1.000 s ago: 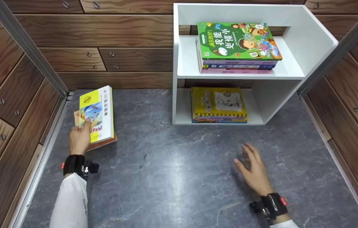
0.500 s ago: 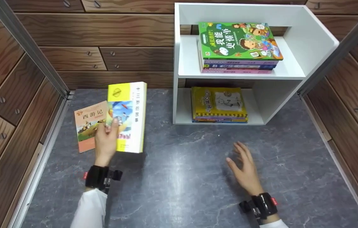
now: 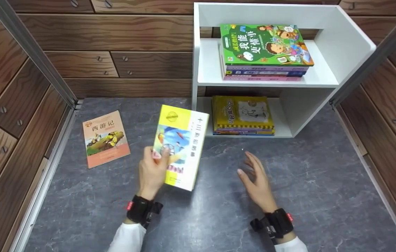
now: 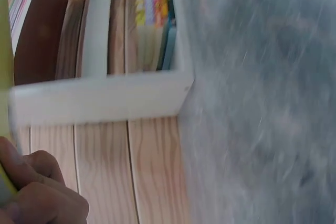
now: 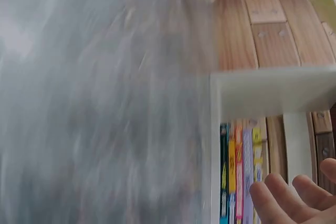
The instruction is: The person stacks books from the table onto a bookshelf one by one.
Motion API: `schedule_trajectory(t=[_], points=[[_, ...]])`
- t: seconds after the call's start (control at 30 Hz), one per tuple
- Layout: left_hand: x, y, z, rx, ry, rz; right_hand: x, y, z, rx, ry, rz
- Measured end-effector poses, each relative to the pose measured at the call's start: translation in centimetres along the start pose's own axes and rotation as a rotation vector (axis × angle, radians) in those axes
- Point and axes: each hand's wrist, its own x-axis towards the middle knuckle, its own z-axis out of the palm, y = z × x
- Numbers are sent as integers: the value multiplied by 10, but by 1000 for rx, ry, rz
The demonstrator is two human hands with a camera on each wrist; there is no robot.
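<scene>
My left hand (image 3: 153,171) grips a thick yellow-and-white book (image 3: 180,147) by its left edge, thumb on the cover, above the grey floor in front of the shelf. In the left wrist view, curled fingers (image 4: 42,192) hold the book's yellow edge (image 4: 5,77). To the right, my right hand (image 3: 258,185) hovers with loosely spread fingers and holds nothing. Its fingertips (image 5: 275,195) show in the right wrist view, in front of the shelf's lower compartment. An orange book (image 3: 105,140) lies flat on the floor at the left.
A white two-tier shelf (image 3: 268,85) stands at the back. A stack topped by a green book (image 3: 264,45) lies on its upper tier, and one topped by a yellow book (image 3: 241,112) on the lower. Wood-patterned walls (image 3: 142,33) enclose the grey floor (image 3: 79,203).
The left hand has lifted the yellow-and-white book off the orange one and carried it right, towards the middle, tilting it. The right hand has moved a little left.
</scene>
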Motion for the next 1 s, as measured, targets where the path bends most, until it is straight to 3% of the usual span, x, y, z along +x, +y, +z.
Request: schedule_trajectory(t=[0.3,0.47,0.67,0.83,1.0], points=[[-21,7,46,97,-10,80,-1,-22,35,233,-49,-15],[-30,13,71,111,5,82,-6,-32,51,215,-35,81],[-44,18,99,34,46,59,-9,-37,63,245,118,175],[-58,24,115,-26,80,48,-9,-37,66,254,257,150],[-67,29,117,-86,29,15,-5,-36,59,199,303,102]])
